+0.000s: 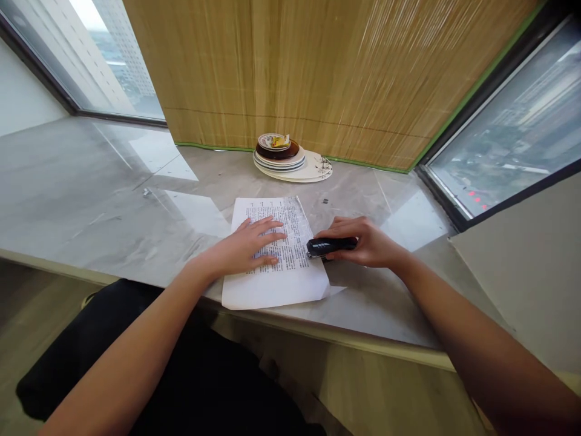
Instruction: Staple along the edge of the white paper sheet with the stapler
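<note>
Printed white paper lies on the grey marble-look sill, its lower edge close to the sill's front; I cannot tell how many sheets there are. My left hand rests flat on the text with its fingers spread. A black stapler is gripped in my right hand, fingers on top and thumb underneath. The stapler's front end is at the right edge of the paper. Its lower jaw is mostly hidden, so whether it is pressed together does not show.
Behind the paper a stack of plates stands against a bamboo blind. Tiny dark bits lie on the sill to the right of the paper's top. Windows flank the blind on both sides.
</note>
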